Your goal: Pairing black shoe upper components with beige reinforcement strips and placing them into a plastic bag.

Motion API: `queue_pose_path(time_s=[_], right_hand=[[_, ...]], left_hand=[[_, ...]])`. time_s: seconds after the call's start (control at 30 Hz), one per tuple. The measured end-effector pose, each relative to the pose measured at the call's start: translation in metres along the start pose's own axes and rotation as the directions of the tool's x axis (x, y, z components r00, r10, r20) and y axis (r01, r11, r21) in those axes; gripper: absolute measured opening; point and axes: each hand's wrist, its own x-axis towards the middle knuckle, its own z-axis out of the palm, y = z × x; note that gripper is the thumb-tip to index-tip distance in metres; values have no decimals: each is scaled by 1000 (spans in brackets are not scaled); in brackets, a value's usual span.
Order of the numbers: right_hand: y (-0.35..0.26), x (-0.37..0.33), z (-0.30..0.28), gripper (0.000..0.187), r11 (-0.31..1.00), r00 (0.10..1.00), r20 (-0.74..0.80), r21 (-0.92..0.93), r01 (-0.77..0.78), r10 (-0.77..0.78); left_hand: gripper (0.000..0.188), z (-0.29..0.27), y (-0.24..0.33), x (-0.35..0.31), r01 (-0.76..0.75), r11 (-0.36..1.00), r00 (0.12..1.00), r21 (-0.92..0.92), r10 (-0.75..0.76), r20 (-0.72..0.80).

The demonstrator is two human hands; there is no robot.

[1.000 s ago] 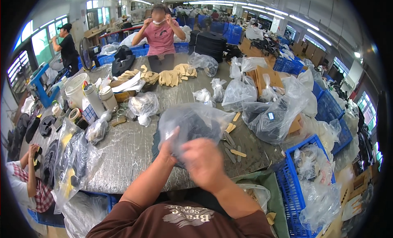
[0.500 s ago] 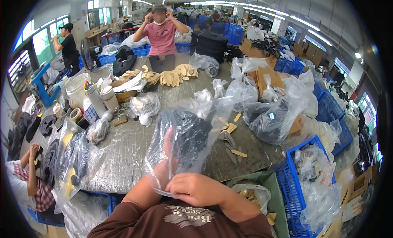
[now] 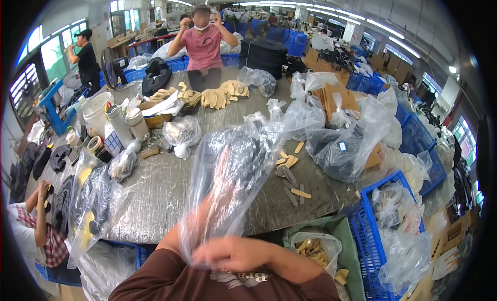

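A large clear plastic bag [image 3: 248,184] hangs in front of me over the table, pulled over my left forearm. Inside it, my left hand [image 3: 222,171] shows through the crinkled film, its thumb along a bundle of dark pieces [image 3: 235,151]. The hand looks closed on that bundle; its other fingers are hidden. At the bag's mouth, close to my shirt, my right hand [image 3: 233,253] is closed on the edge of the plastic and blurred by motion. Grey and tan flat strips [image 3: 292,184] lie on the table right of the bag.
Filled clear bags [image 3: 341,151] crowd the table's right side, near a blue crate [image 3: 367,244]. A green bin [image 3: 349,249] holds tan pieces below the edge. Left stand a white bucket [image 3: 98,112] and jars. Co-workers are across the table and at the left.
The bag has been drawn farther down my left forearm, its mouth closer to my body. My right hand has moved down and slightly left with the plastic edge.
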Motion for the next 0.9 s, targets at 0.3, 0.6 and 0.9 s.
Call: queue_pose_path(time_s=[0.3,0.6,0.9], right_hand=[[-26,-7,1,16,987,998,-63,-157,-23,13],[62,-32,-74,56,980,167,-965,-196,42,-201],[99,93,-5,75,432,906,-218,901,44,363]], left_hand=[[54,19,-14,14,-73,979,974,190,29,223],[54,-4,17,-56,-587,493,809,642,371,455],[47,-9,53,-238,-177,348,644,920,748,-159]])
